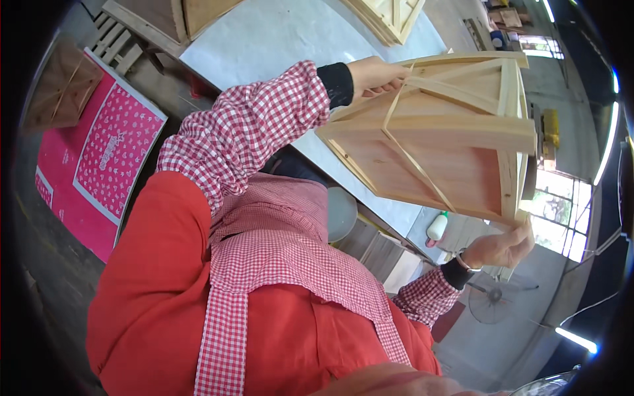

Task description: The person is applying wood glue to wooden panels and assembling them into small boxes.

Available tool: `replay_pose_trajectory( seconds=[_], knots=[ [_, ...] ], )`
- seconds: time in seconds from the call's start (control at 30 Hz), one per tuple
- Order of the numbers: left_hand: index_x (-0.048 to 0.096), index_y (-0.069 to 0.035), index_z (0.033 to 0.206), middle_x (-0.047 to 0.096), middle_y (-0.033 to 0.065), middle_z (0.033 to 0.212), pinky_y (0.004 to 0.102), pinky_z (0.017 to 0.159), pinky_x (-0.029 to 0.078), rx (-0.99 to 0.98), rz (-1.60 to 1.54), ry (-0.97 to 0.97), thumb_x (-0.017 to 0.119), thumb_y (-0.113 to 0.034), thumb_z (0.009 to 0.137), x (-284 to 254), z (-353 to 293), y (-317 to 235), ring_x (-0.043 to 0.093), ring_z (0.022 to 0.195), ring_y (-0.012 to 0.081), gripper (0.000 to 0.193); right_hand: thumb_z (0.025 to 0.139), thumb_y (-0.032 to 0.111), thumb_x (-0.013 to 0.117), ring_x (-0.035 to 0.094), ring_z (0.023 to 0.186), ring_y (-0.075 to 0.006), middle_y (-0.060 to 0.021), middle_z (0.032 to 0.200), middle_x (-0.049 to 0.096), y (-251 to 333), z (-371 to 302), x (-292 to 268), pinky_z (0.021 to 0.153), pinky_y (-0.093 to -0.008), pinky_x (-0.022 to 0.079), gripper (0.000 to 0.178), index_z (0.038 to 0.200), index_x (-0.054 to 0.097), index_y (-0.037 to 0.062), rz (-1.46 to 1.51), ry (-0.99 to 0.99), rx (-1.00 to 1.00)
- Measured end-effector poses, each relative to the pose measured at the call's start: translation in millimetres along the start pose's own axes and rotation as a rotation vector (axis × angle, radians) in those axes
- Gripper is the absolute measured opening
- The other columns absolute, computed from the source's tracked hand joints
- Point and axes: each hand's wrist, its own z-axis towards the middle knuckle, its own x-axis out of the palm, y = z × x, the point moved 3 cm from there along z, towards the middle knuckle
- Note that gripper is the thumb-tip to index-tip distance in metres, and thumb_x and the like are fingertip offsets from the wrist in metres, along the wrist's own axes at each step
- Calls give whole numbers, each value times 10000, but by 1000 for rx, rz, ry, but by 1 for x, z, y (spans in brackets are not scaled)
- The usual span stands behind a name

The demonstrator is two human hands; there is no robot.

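A pale wooden crate (436,155) with slatted, cross-braced sides stands tilted over the table in front of me. A thin yellowish strap (417,166) runs around it. My left hand (378,78) is closed at the crate's upper edge, its fingertips pinching where the strap passes. At the lower right corner of the crate is my right hand (500,249), fingers bent and slightly blurred, the upper ones against the corner. How firmly they grip there is partly hidden.
The light-topped table (264,49) carries another wooden crate (389,16) at the back and a white bottle with a green cap (437,226) at right. A pink printed board (119,142) with a brown wooden box (63,92) lies left. A fan (490,300) stands at lower right.
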Motion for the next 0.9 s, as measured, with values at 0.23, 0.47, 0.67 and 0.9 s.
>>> replay_pose_trajectory(
  seconds=[0.23,0.47,0.67,0.9],
  knots=[
    [683,-31,794,562,-4,710,236,607,404,361,144,157,657,-251,861,0,30,14,490,683,75,231,951,123,525,603,850,-180,-117,952,635,13,2,-4,765,-299,511,214,956,635,-61,-60,-51,131],
    [642,15,722,613,18,705,248,638,437,135,190,-228,634,-123,849,11,-16,-18,523,678,75,188,946,76,534,610,907,-200,-158,1075,647,38,9,-12,793,-309,515,183,993,634,-70,-121,100,420],
    [690,0,855,667,145,776,313,665,491,391,297,-148,647,-180,822,22,-44,-73,647,723,203,188,936,54,559,613,891,-169,-162,1094,648,41,18,-16,786,-286,504,154,969,641,-72,-219,235,427],
    [638,29,1004,654,26,879,235,742,470,730,178,-231,575,-195,941,77,-23,-165,584,833,78,242,921,39,568,593,846,-138,-134,1071,655,46,21,-19,741,-242,476,130,976,652,-43,-144,259,555]
  ],
)
